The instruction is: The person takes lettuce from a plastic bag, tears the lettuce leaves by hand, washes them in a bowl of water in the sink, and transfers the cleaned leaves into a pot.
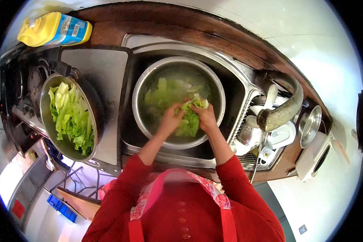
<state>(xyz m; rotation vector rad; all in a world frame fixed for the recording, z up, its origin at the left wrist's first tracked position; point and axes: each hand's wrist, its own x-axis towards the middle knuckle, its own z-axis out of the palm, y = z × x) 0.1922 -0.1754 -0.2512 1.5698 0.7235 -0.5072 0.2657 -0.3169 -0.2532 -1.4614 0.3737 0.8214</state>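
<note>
Both of my hands are over a steel basin point(180, 60) of water standing in the sink. Between them is a bunch of lettuce point(188, 123), its leaves hanging down toward the water. My left hand point(172, 118) grips the bunch from the left with bent fingers. On the other side my right hand point(205, 117) is closed on the same bunch near its pale upper end. More lettuce leaves point(161, 93) float in the basin beyond my hands. A deep pan point(44, 94) to the left holds a heap of loose lettuce leaves point(70, 117).
Right of the basin, a curved faucet point(284, 111) arches over a dish rack point(246, 125) with bowls and cups. A pot lid point(310, 127) leans farther right. A yellow jug point(54, 30) lies at the back left, near the stove point(22, 86).
</note>
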